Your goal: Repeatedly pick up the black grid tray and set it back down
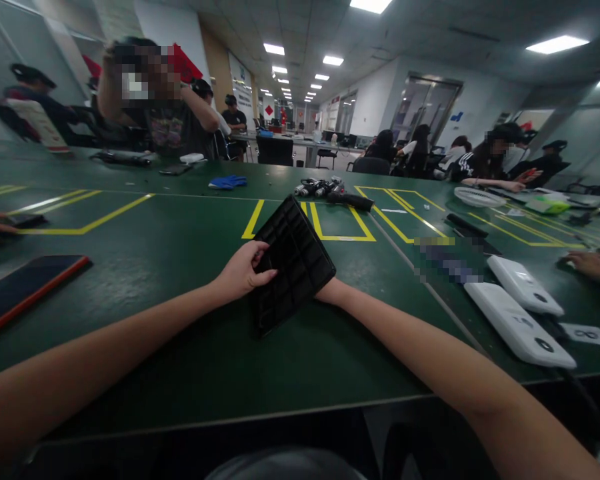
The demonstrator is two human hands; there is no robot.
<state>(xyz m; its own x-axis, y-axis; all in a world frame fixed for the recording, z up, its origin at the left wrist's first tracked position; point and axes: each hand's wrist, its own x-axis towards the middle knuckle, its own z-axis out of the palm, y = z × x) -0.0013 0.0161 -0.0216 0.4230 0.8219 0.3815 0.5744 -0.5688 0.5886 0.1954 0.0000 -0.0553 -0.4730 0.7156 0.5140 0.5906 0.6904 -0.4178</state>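
A black plastic tray [295, 257], divided into small square compartments, is tilted up over the green table in front of me. My left hand [245, 270] is closed on its left edge, with the thumb lying across the compartment side. From the right, my right hand [330, 291] reaches behind the lower right part of the tray. Only the wrist and a bit of that hand show; its fingers are hidden by the tray. Whether the tray's lowest corner touches the table, I cannot tell.
Yellow tape outlines [347, 238] mark the green table [190, 373]. Beyond the tray lie metal parts [320, 187] with a black handle-like piece [351, 200] and a blue glove [227, 182]. White devices [523, 327] lie right, an orange-edged dark panel [30, 287] left. Other people sit around.
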